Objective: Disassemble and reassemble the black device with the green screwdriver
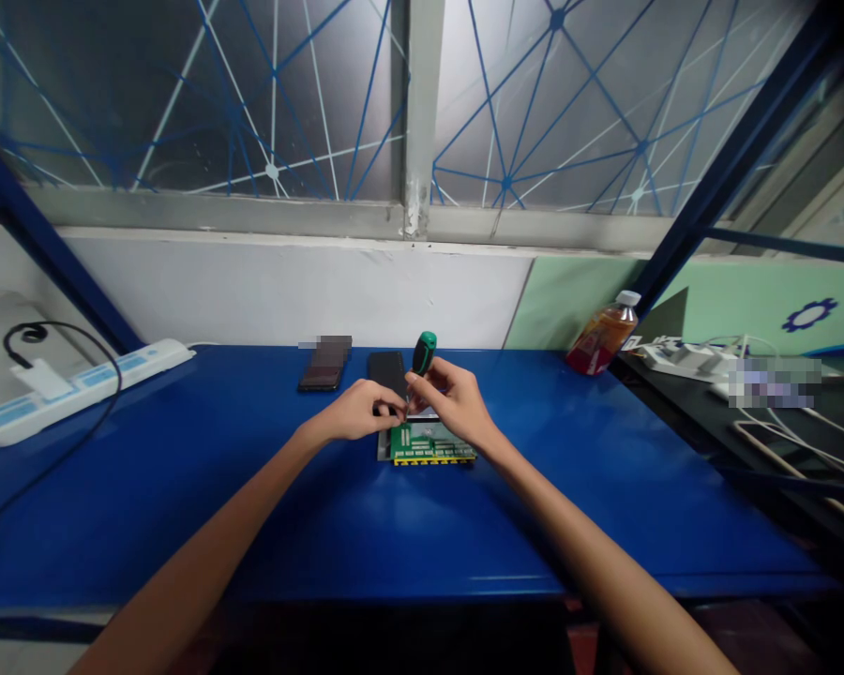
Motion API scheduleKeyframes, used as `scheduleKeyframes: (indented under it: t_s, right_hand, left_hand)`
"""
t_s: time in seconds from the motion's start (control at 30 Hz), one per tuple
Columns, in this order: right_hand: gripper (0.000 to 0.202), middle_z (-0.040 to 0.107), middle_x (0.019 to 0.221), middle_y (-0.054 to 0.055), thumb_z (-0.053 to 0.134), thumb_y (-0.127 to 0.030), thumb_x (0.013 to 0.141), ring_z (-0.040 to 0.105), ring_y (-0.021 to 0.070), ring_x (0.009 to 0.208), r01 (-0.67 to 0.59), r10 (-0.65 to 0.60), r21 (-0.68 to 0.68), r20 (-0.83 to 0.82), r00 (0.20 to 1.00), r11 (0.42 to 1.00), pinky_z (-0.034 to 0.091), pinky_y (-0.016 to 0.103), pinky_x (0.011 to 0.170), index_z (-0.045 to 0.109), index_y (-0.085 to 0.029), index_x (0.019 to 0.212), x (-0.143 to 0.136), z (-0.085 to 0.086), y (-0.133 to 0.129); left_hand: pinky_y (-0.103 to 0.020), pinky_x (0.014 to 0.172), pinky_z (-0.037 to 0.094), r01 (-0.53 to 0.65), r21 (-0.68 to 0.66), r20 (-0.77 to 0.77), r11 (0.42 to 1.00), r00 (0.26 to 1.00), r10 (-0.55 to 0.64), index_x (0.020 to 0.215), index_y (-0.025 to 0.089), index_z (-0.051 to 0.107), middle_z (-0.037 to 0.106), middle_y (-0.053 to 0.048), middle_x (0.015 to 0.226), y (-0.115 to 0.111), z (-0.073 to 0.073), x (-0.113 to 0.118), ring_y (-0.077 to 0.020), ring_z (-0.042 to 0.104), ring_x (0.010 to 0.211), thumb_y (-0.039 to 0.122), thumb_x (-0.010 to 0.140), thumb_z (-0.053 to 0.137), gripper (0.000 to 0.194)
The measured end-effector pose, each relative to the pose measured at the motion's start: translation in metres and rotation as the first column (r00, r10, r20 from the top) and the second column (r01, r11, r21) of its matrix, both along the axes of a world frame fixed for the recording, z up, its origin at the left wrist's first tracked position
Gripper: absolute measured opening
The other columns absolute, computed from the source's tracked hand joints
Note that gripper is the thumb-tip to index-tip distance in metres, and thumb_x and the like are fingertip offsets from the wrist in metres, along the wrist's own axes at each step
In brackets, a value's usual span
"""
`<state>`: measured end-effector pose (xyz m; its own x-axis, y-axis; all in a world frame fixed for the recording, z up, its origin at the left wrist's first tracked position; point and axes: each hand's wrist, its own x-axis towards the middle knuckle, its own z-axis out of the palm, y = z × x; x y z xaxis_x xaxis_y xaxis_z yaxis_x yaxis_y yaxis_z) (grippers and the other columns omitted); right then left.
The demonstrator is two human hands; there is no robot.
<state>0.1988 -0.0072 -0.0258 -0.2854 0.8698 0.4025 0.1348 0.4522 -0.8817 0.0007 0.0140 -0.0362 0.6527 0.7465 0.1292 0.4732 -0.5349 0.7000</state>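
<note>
A green circuit board point(416, 444) with a yellow strip along its near edge lies on the blue table in front of me. Above it, my right hand point(457, 398) is closed around the lower part of a screwdriver point(425, 351), whose green and black handle sticks up past the fingers. The thin shaft points down at the board's upper left part. My left hand point(362, 410) is at the board's left edge, its fingers pinched together close to the shaft's lower end. What those fingertips hold, if anything, is too small to tell.
Behind the hands lie a black flat object point(385, 366) and a dark phone point(324, 367). A white power strip point(84, 392) with a black cable stretches across the left. A drink bottle point(603, 335) stands at the back right, near chargers and cables point(696, 361) on a black surface.
</note>
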Motion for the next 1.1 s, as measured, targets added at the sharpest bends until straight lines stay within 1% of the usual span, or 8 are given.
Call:
scheduleKeyframes:
  t_s: [0.1, 0.3, 0.4, 0.5, 0.6, 0.73, 0.93, 1.1]
  right_hand:
    - [0.028, 0.065, 0.068, 0.002, 0.058, -0.047, 0.089, 0.065, 0.0163, 0.061, 0.008, -0.008, 0.002, 0.02, 1.0, 1.0, 0.051, 0.032, 0.06, 0.059, -0.02, 0.086, -0.0006, -0.0013, 0.0005]
    - [0.028, 0.065, 0.069, 0.003, 0.058, -0.048, 0.087, 0.063, 0.0174, 0.065, 0.029, -0.033, 0.042, 0.121, 0.992, 0.999, 0.05, 0.032, 0.059, 0.06, -0.02, 0.08, -0.0015, -0.0016, -0.0002]
    - [0.027, 0.065, 0.069, 0.003, 0.059, -0.047, 0.087, 0.062, 0.0177, 0.066, 0.029, -0.036, 0.054, 0.132, 0.991, 0.998, 0.049, 0.031, 0.058, 0.06, -0.02, 0.081, -0.0012, -0.001, -0.0003]
    - [0.027, 0.064, 0.068, 0.002, 0.06, -0.045, 0.087, 0.062, 0.0168, 0.064, 0.026, -0.036, 0.07, 0.136, 0.99, 0.997, 0.048, 0.031, 0.058, 0.058, -0.02, 0.077, -0.0013, -0.0012, -0.0003]
    - [0.027, 0.061, 0.066, 0.0, 0.062, -0.044, 0.086, 0.062, 0.0161, 0.063, 0.016, -0.026, 0.078, 0.132, 0.991, 0.997, 0.048, 0.03, 0.058, 0.055, -0.021, 0.075, -0.0017, -0.002, -0.0006]
    - [0.024, 0.065, 0.069, 0.001, 0.062, -0.044, 0.086, 0.063, 0.0161, 0.064, 0.001, -0.011, 0.074, 0.134, 0.991, 0.997, 0.048, 0.03, 0.06, 0.058, -0.02, 0.082, -0.0018, -0.0032, -0.0001]
    - [0.025, 0.064, 0.069, 0.001, 0.06, -0.045, 0.088, 0.062, 0.016, 0.064, 0.024, -0.034, 0.074, 0.143, 0.989, 0.997, 0.049, 0.03, 0.06, 0.059, -0.02, 0.082, -0.0019, -0.0036, 0.0006]
    - [0.025, 0.064, 0.07, 0.002, 0.058, -0.045, 0.088, 0.062, 0.0167, 0.065, 0.039, -0.049, 0.076, 0.133, 0.99, 0.996, 0.049, 0.031, 0.06, 0.06, -0.02, 0.084, -0.001, -0.002, -0.0002]
  left_hand:
    - [-0.02, 0.053, 0.035, -0.007, 0.012, -0.016, 1.0, 1.0, 0.007, 0.085, 0.013, 0.075, 0.071, -0.004, 0.073, 0.001, -0.0014, -0.0004, -0.009, 0.052, 0.053, 0.014, 0.072, 0.06, 0.02]
    - [-0.02, 0.05, 0.033, -0.019, 0.018, -0.019, 1.0, 1.0, 0.019, 0.087, 0.012, 0.075, 0.067, -0.002, 0.065, 0.0011, -0.002, -0.0009, -0.008, 0.048, 0.05, 0.016, 0.075, 0.061, 0.019]
    - [-0.02, 0.049, 0.034, -0.015, -0.028, 0.018, 0.999, 1.0, 0.016, 0.086, 0.012, 0.075, 0.065, -0.001, 0.061, -0.0005, -0.0007, 0.0005, -0.0083, 0.048, 0.048, 0.018, 0.077, 0.062, 0.017]
    - [-0.02, 0.049, 0.034, -0.032, -0.054, 0.042, 0.998, 0.999, 0.034, 0.085, 0.012, 0.075, 0.063, -0.001, 0.056, -0.0009, -0.0018, 0.0016, -0.0092, 0.05, 0.048, 0.022, 0.079, 0.063, 0.017]
    - [-0.02, 0.049, 0.034, -0.072, -0.05, 0.04, 0.996, 0.996, 0.074, 0.084, 0.012, 0.075, 0.063, -0.001, 0.055, 0.0007, -0.0057, 0.0016, -0.0099, 0.052, 0.049, 0.026, 0.078, 0.065, 0.018]
    - [-0.021, 0.05, 0.035, -0.097, -0.043, 0.063, 0.994, 0.993, 0.1, 0.081, 0.012, 0.074, 0.066, -0.002, 0.06, 0.0025, -0.0097, 0.001, -0.0107, 0.054, 0.053, 0.027, 0.075, 0.068, 0.018]
    - [-0.021, 0.05, 0.035, -0.058, -0.045, 0.046, 0.997, 0.997, 0.06, 0.084, 0.012, 0.074, 0.064, -0.002, 0.056, -0.0009, -0.0043, 0.002, -0.0101, 0.052, 0.049, 0.024, 0.078, 0.063, 0.017]
    - [-0.022, 0.05, 0.035, -0.086, -0.022, 0.022, 0.996, 0.996, 0.087, 0.085, 0.011, 0.074, 0.063, -0.002, 0.054, -0.0023, -0.0017, 0.0033, -0.0095, 0.05, 0.047, 0.025, 0.078, 0.063, 0.019]
